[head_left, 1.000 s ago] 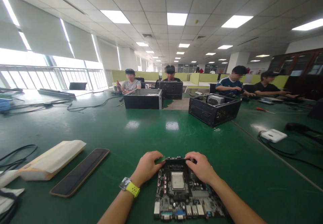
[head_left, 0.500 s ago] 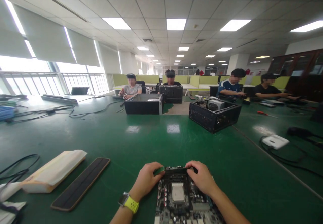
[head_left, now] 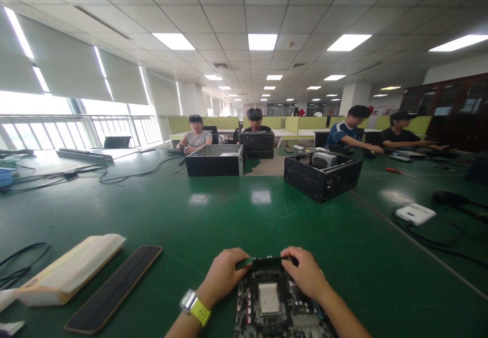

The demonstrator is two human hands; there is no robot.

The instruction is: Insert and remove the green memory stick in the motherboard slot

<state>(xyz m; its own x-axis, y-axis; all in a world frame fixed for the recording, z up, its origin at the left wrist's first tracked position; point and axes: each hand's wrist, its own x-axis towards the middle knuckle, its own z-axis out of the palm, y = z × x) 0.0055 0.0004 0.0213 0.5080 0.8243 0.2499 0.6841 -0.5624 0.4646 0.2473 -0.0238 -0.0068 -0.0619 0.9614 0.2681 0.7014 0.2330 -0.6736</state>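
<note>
A black motherboard (head_left: 271, 307) with a square silver processor in its middle lies on the green table (head_left: 244, 221) right in front of me. My left hand (head_left: 224, 274), with a yellow-strapped watch on the wrist, and my right hand (head_left: 305, 273) are both closed on a thin green memory stick (head_left: 263, 262) that stands along the board's far edge. The left fingers pinch its left end, the right fingers press its right end.
A long black pad (head_left: 114, 289) and a cream padded envelope (head_left: 70, 269) lie at my left, with cables (head_left: 23, 264) beyond. Two open computer cases (head_left: 215, 160) (head_left: 322, 173) stand mid-table. A white box (head_left: 415, 213) with cables sits right. Several people sit at the far end.
The view has tilted upward, so the board and my hands sit lower in frame. My hands keep their hold on the memory stick at the board's far edge.
</note>
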